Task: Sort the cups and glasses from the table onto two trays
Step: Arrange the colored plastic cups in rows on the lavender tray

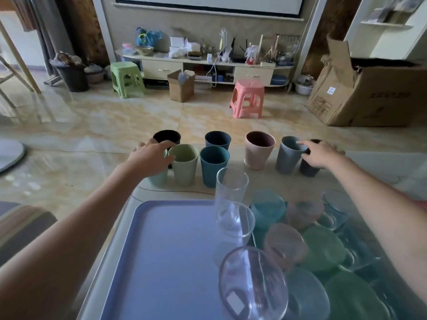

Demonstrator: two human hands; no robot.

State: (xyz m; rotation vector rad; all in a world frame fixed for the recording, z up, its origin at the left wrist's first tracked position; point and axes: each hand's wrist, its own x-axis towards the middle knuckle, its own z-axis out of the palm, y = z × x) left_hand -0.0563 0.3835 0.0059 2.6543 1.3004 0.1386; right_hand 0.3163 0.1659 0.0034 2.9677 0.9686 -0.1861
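Note:
Several plastic cups stand along the table's far edge. My left hand point(151, 155) reaches over a mint cup point(159, 179), beside a pale green cup point(184, 165) and a black cup point(166, 136); I cannot tell whether it grips. My right hand point(320, 153) lies on a dark grey cup point(308, 169), with a finger on the rim of a ribbed blue-grey cup point(288, 155). Two blue cups point(213, 166) and a pink cup point(258, 150) stand between. An empty lilac tray point(166, 250) lies near me. Three clear glasses point(231, 188) stand along its right edge.
Several tinted glasses, teal point(268, 209), pink and green, crowd the table's right half. Beyond the table lie a tiled floor, a green stool point(126, 78), a pink stool point(248, 98) and a big cardboard box point(369, 93). A striped cushion is at the left.

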